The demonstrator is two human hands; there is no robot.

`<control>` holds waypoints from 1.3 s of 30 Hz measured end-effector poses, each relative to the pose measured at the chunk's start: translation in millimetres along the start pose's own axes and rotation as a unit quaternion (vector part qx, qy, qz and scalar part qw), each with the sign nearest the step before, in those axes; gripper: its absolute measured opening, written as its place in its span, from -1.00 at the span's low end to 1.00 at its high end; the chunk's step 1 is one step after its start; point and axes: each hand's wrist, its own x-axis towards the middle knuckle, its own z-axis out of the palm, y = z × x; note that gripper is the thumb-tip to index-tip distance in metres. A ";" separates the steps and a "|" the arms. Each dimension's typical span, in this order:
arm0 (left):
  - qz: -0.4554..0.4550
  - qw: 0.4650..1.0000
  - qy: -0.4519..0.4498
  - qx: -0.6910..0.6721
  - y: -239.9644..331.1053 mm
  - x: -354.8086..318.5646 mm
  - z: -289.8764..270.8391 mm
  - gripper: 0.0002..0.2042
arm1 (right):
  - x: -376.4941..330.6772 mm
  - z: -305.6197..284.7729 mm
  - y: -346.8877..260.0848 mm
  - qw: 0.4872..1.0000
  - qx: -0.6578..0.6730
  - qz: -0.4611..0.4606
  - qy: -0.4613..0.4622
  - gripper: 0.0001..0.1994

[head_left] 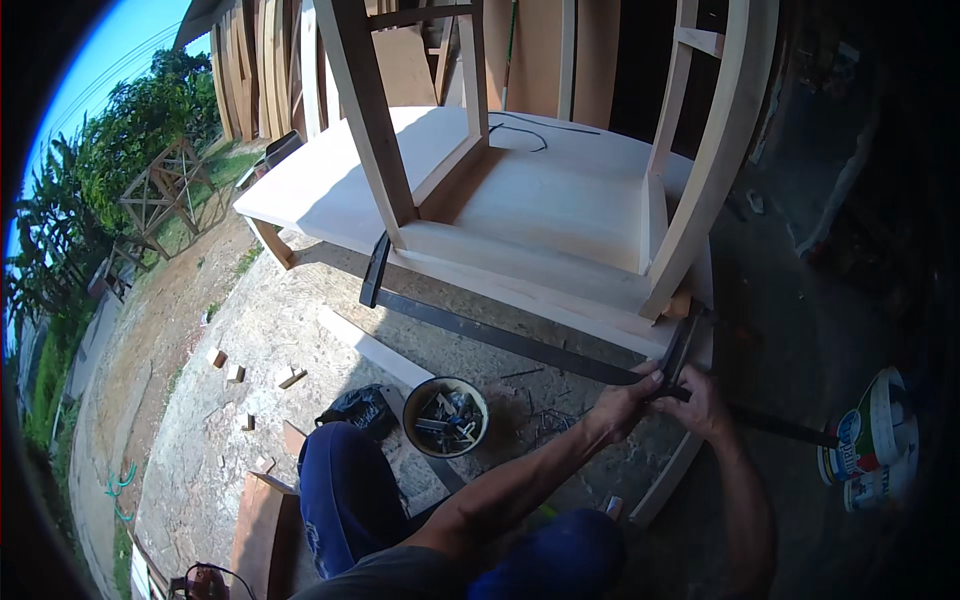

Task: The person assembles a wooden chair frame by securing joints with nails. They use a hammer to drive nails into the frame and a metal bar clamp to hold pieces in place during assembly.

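**Both hands on the bar clamp**

Near centre, one round bowl (446,416) holds a jumble of nails. To its right, left hand (628,400) and right hand (700,400) close around the clamp's sliding head (678,358). The black bar clamp (520,342) spans the pale wooden frame (540,265) beyond. One white bucket (868,440) lies far right.
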 end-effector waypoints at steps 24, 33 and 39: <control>-0.028 0.997 0.059 0.035 -1.1 6.2 -8.3 -0.50 | 5.8 -69.6 37.0 0.917 0.044 -0.004 0.397 -0.61; -0.026 0.997 0.063 0.031 1.6 6.5 -8.7 -0.53 | 15.7 -87.7 52.2 0.863 0.379 0.184 0.280 -0.49; -0.024 0.996 0.082 0.024 -2.2 6.8 -3.5 -0.53 | 27.4 -92.2 35.9 0.854 0.268 0.293 0.337 -0.41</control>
